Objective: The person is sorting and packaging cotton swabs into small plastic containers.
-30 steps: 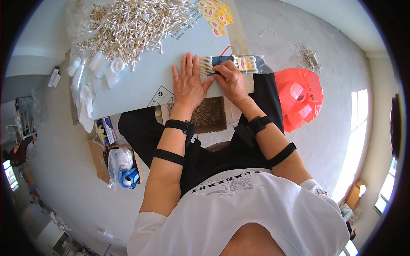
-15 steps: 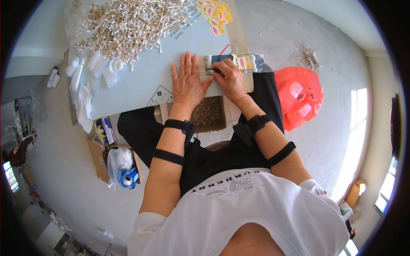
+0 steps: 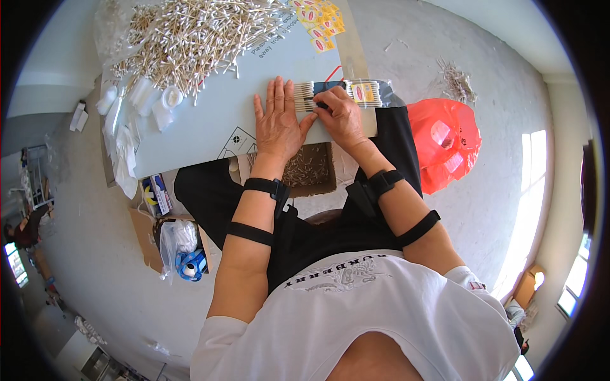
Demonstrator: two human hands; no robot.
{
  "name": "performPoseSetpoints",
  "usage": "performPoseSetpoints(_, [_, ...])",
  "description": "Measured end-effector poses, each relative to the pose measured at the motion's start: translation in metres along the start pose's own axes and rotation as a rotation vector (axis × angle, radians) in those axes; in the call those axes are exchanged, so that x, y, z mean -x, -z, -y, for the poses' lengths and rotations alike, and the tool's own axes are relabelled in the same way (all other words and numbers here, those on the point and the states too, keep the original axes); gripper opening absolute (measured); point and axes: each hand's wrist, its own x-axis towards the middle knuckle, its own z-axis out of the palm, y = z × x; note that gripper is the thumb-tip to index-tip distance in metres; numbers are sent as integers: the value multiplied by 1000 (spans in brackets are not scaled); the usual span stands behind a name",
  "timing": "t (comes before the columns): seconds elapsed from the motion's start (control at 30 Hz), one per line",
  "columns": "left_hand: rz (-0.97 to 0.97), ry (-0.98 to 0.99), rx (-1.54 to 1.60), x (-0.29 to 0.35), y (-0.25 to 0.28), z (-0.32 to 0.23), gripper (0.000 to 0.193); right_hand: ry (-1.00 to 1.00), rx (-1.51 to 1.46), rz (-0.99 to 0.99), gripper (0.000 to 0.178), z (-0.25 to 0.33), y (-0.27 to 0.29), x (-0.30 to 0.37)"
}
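Observation:
My left hand (image 3: 278,122) lies flat on the light grey board, its fingers stretched out and the forefinger side against a row of cotton swabs (image 3: 304,95). Over the right part of that row, my right hand (image 3: 342,113) is closed, thumb and fingers curled around a small dark thing that I cannot make out. Just beyond the right fingers is a clear plastic bag (image 3: 389,93) with white-tipped swabs and a yellow label card (image 3: 365,93) inside. A dark strip (image 3: 328,88) shows between the loose row and the bag; the right hand hides part of it.
A big heap of loose cotton swabs (image 3: 197,38) covers the table's far left, with yellow cards (image 3: 321,25) to its right. Clear plastic wrappings (image 3: 146,95) lie left. A box of swabs (image 3: 310,170) stands below the table edge, a red plastic bag (image 3: 445,146) at right.
The right fingers have shifted very slightly over the swabs. The left hand and the bag stay practically where they were.

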Motion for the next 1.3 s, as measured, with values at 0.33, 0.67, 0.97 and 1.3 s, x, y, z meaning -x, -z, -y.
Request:
performPoseSetpoints(0.33, [-4,1,-1,0,-1,0,76,-41,22,53,30,2,2,-5])
performPoseSetpoints(0.67, [-7,3,7,0,0,0,76,-22,30,32,30,2,1,-3])
performPoseSetpoints(0.97, [-12,1,6,0,0,0,77,-29,-43,10,24,2,2,-1])
performPoseSetpoints(1.3, [-13,-11,8,0,2,-1,80,16,-85,-11,14,1,3,3])
